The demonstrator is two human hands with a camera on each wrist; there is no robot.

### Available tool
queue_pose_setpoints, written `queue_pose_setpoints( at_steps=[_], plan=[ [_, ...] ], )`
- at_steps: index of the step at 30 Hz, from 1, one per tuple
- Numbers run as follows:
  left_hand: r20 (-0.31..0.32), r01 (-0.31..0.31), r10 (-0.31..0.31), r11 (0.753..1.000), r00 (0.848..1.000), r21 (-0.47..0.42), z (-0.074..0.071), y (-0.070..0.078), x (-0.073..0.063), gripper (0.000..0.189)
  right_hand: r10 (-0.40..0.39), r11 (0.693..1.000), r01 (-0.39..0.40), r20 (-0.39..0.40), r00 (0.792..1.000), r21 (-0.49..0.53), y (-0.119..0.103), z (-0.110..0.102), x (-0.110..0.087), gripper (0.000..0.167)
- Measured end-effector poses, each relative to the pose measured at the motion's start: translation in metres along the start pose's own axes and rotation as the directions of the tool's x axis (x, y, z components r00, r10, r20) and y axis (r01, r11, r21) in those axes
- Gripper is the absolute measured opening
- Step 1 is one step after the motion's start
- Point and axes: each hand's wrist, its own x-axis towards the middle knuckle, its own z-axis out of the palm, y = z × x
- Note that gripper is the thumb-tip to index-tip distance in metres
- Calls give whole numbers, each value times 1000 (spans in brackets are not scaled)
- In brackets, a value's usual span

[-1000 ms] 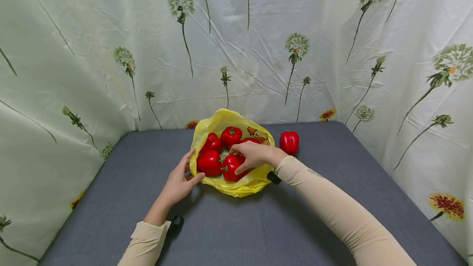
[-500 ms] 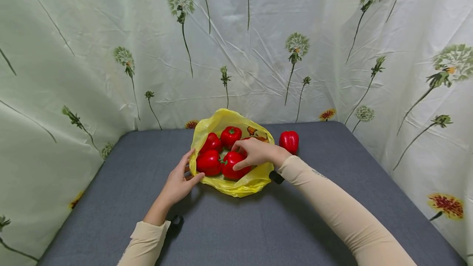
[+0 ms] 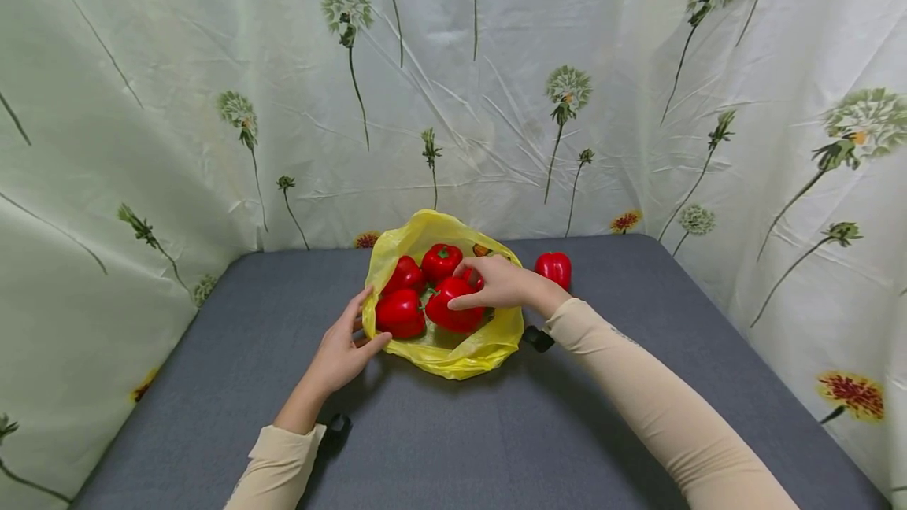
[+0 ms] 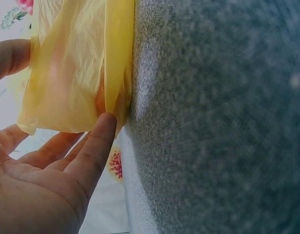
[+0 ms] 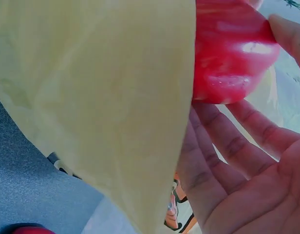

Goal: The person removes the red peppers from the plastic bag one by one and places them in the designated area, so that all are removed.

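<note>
A yellow plastic bag point(image 3: 453, 366) stands wide at the mouth in the head view, with several red bell peppers inside. My right hand point(image 3: 501, 283) reaches over its right rim and grips one red bell pepper point(image 3: 448, 312) between thumb and fingers. In the right wrist view that pepper shows beside the bag wall, which covers part of it. My left hand point(image 3: 342, 351) rests against the bag's left side, fingers extended and spread. The left wrist view has a fingertip touching the yellow film; other fingers lie partly behind it. Another bell pepper point(image 3: 400, 313) lies near the bag's left wall.
One red bell pepper point(image 3: 554, 267) stands outside the bag, just right of it on the grey-covered table point(image 3: 453, 447). A light curtain point(image 3: 496, 101) printed with dandelions hangs behind and at both sides.
My right hand has shifted slightly right and up in the head view, and the bell pepper in its grip has risen and turned. My left hand has stayed at the bag.
</note>
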Motion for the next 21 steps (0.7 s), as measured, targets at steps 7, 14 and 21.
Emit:
queue_pose_setpoints(
  at_steps=[7,14,21],
  plan=[
    [3,7,-7,1000,1000,-2,1,0,0,86,17,994,-10,-66,998,105,3,-3,-3,58],
    [6,11,-11,1000,1000,-3,3,0,0,87,33,966,-6,-99,995,259,6,-4,-6,53],
    [4,5,-5,1000,1000,0,6,-3,1,89,75,921,-27,-110,991,388,8,-5,-11,52]
  ],
)
